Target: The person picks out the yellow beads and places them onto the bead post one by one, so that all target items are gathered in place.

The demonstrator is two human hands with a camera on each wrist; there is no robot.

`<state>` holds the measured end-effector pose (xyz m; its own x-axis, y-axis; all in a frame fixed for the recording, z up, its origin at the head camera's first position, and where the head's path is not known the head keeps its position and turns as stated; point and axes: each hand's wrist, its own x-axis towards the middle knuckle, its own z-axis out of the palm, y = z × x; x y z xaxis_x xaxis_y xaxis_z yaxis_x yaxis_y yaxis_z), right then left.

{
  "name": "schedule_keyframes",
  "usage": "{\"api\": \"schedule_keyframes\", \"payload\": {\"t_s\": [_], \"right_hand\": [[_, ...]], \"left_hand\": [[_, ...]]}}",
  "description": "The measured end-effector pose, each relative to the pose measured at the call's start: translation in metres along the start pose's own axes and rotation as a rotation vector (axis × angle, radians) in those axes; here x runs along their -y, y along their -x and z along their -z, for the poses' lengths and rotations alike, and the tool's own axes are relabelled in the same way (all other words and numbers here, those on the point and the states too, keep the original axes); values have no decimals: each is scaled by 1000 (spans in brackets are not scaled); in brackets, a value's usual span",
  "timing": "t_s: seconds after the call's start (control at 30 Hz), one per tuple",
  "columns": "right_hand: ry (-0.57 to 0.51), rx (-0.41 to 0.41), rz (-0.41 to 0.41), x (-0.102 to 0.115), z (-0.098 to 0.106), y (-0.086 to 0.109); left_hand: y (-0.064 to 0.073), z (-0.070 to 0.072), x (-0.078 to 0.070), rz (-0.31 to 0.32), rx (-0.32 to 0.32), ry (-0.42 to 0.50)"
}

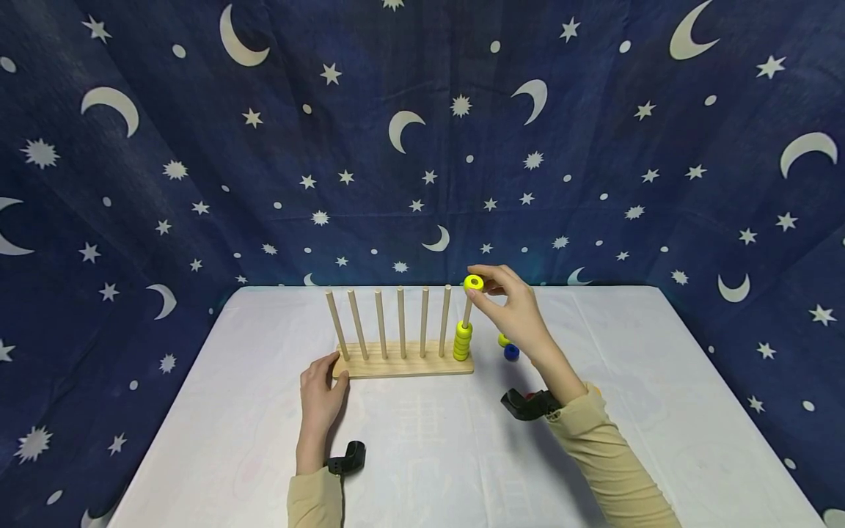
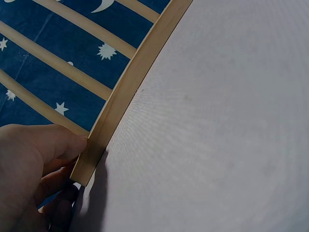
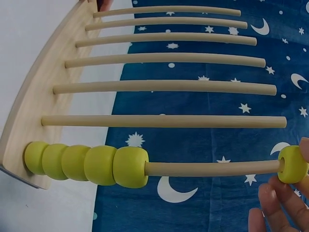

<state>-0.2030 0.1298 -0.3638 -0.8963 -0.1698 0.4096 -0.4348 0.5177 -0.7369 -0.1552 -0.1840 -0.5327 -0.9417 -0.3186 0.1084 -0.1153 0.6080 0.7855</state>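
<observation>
A wooden rack (image 1: pixel 404 371) with a row of upright pegs stands on the table. Several yellow beads (image 3: pixel 99 164) are stacked at the bottom of its rightmost peg (image 3: pixel 212 168). My right hand (image 1: pixel 515 304) pinches another yellow bead (image 1: pixel 473 284) between thumb and fingers at that peg's top. In the right wrist view the peg's tip meets this bead's hole; how far it goes in is hidden. My left hand (image 1: pixel 321 392) grips the rack's left end, thumb on the front edge of the base (image 2: pixel 99 137) and fingers behind. The other pegs (image 3: pixel 164 121) carry no beads.
Right of the rack, a blue bead (image 1: pixel 511 353) and a yellow bead (image 1: pixel 504 340) lie on the white-covered table (image 1: pixel 409 455), partly behind my right hand. Something red and orange shows beside my right wrist, mostly hidden. A blue cloth (image 1: pixel 370 147) with moons and stars hangs behind.
</observation>
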Motion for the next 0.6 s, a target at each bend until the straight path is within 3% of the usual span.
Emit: {"api": "schedule_keyframes", "payload": {"t_s": [0.6], "right_hand": [[-1,8,-2,-4,-3,1]], "left_hand": [[0,-1,0,-10,-17,-3]]}}
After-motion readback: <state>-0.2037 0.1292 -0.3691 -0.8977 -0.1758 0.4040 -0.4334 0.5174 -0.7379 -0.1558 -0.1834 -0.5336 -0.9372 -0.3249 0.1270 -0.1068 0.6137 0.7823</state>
